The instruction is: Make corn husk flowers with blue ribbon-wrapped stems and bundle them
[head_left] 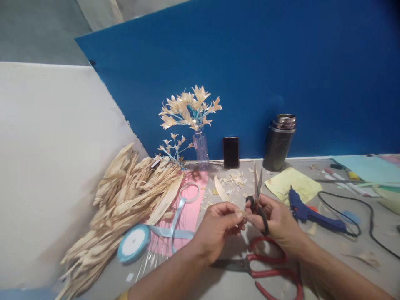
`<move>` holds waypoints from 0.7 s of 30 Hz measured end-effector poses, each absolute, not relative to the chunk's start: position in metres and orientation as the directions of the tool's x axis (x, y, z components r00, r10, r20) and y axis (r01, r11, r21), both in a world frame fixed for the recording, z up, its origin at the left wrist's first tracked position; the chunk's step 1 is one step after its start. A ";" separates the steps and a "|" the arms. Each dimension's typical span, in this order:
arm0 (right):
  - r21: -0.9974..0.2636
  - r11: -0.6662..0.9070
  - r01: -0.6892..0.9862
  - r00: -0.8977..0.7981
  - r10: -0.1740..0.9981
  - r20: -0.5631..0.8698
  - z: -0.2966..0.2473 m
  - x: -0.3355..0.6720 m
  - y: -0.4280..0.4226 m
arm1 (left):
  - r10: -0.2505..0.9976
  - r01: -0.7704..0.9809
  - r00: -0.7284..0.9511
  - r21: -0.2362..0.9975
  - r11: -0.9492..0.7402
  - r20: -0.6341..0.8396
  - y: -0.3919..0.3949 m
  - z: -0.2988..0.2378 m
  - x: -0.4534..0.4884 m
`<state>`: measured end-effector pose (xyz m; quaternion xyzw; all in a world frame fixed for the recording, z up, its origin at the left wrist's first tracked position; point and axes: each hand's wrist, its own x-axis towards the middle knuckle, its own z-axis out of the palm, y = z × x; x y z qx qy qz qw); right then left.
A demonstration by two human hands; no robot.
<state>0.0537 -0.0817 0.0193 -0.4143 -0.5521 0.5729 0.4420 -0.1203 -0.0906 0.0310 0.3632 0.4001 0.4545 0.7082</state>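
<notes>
My right hand (273, 212) holds a small pair of scissors (258, 187) with dark handles, its blades pointing up and away from me. With thumb and fingers pinched, my left hand (223, 225) grips a small pale piece of husk (243, 213); the right fingertips meet it there. Much of that piece is hidden by the fingers. Beneath my hands lies a larger pair of scissors (268, 273) with red handles. Cut husk scraps (233, 179) are scattered just beyond my fingers.
At left are a heap of dried husks (134, 200), a blue ribbon spool (134, 243) and pink paper (195, 208). Husk flowers (190, 106) stand in a clear bottle (201, 148) near a phone (231, 152) and a dark flask (279, 143). Right: a blue glue gun (312, 214) with its cord.
</notes>
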 end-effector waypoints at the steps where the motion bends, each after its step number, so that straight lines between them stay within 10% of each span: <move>1: -0.999 0.006 -0.046 -0.264 0.964 0.018 0.022 0.056 -0.081 | 0.928 -0.340 0.285 0.880 0.331 -0.239 -0.089 0.032 -0.121; 10: -0.998 -0.040 0.046 -0.347 0.936 -0.053 0.028 0.061 -0.077 | 0.897 -0.100 0.388 0.957 0.272 -0.214 -0.078 0.029 -0.126; 21: -0.995 -0.084 -0.054 -0.226 0.972 -0.070 0.017 0.057 -0.073 | 0.924 -0.334 0.228 0.867 0.370 -0.307 -0.083 0.011 -0.119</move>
